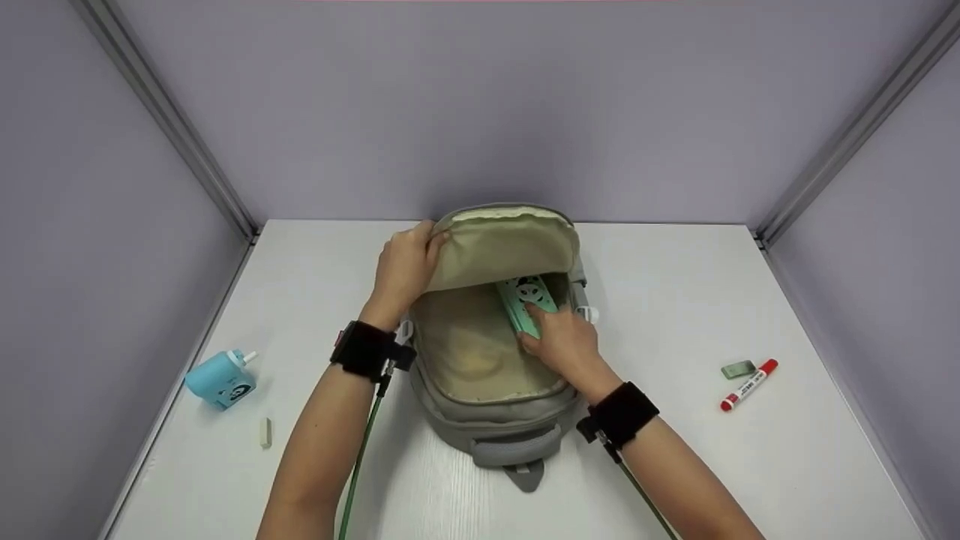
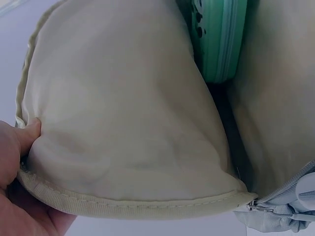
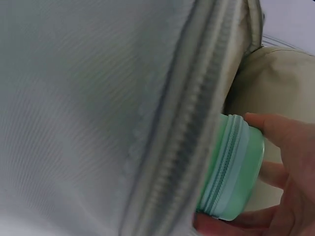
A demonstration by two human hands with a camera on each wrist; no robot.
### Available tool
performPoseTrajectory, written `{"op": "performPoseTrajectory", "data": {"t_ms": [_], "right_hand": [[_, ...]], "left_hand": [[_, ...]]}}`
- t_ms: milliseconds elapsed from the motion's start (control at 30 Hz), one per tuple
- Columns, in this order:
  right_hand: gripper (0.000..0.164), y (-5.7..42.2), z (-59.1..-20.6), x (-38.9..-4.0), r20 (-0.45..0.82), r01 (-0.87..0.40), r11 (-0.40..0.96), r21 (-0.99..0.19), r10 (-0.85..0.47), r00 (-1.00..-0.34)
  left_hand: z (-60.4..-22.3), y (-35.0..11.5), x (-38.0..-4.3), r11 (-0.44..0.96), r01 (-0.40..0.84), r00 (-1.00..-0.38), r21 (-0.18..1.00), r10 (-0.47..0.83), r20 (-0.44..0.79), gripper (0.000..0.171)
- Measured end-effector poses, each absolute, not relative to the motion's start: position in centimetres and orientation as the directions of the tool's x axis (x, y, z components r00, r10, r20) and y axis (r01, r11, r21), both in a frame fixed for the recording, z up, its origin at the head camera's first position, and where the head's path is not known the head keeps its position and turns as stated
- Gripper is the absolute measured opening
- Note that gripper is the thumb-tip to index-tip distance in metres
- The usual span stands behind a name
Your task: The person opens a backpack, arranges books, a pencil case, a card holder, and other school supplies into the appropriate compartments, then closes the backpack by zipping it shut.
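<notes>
A grey backpack lies on the white table with its main compartment unzipped, showing a beige lining. My left hand grips the left edge of the raised flap; in the left wrist view the thumb presses on the lining. Partly inside the compartment is a mint-green zippered pencil case with a panda print. My right hand holds its near end between thumb and fingers, as the right wrist view shows. The far end of the pencil case is hidden under the flap.
On the left stand a light-blue bottle with a white spout and a small pale eraser-like block. At right lie a small green block and a red-capped white marker. Grey panels enclose the table's back and sides.
</notes>
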State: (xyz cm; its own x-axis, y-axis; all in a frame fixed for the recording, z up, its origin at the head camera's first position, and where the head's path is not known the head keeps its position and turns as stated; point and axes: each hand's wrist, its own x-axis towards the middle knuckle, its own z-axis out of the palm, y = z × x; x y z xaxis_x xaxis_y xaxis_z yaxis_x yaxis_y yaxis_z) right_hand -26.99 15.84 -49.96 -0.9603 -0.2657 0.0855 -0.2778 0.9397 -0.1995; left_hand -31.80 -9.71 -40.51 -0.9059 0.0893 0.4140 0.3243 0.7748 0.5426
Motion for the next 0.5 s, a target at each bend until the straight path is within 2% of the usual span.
{"op": "performPoseTrajectory", "data": {"t_ms": [500], "right_hand": [[0.06, 16.3, -50.85, -27.92, 0.048, -0.343, 0.895, -0.285, -0.344, -0.938]], "left_hand": [[-40.89, -9.79, -31.61, 0.775, 0.33, -0.903, 0.538, 0.093, 0.419, 0.031]]}}
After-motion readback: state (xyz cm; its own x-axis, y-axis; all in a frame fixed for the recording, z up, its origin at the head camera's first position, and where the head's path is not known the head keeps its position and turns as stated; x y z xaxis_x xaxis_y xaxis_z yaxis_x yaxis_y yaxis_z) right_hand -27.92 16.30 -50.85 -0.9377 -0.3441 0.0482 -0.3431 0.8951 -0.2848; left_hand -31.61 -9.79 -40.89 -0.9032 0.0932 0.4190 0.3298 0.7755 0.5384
